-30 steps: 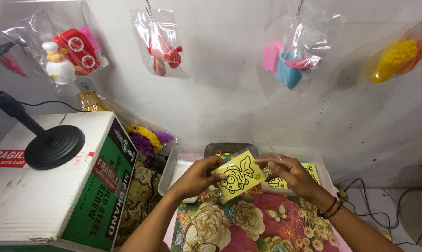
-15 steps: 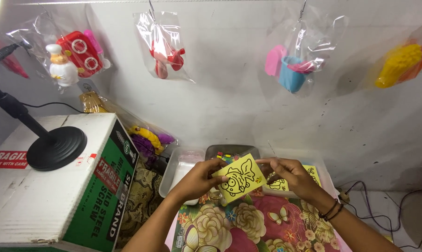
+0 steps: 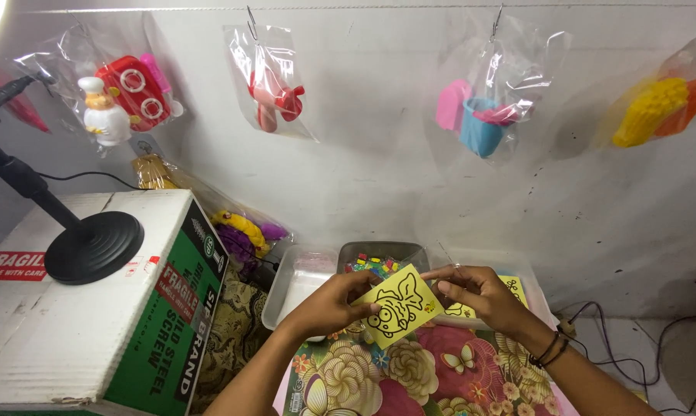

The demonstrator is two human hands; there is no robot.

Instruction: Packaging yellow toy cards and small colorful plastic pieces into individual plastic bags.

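Observation:
I hold a small yellow card with a black line drawing of a cartoon fish [image 3: 398,305] between both hands, above a flower-patterned cloth [image 3: 409,374]. My left hand [image 3: 328,303] grips its left lower edge. My right hand [image 3: 479,295] pinches its upper right corner, fingers curled. Under my right hand lie more yellow cards [image 3: 511,289], partly hidden.
Behind the card stand a clear tray [image 3: 290,289] and a dark tray of small coloured pieces [image 3: 379,262]. A cardboard box [image 3: 93,308] with a black lamp base [image 3: 93,246] fills the left. Bagged toys [image 3: 275,85] hang on the wall. Cables [image 3: 633,362] lie right.
The view has shifted slightly; both hands and the card stay nearly in place, the card lifted a touch.

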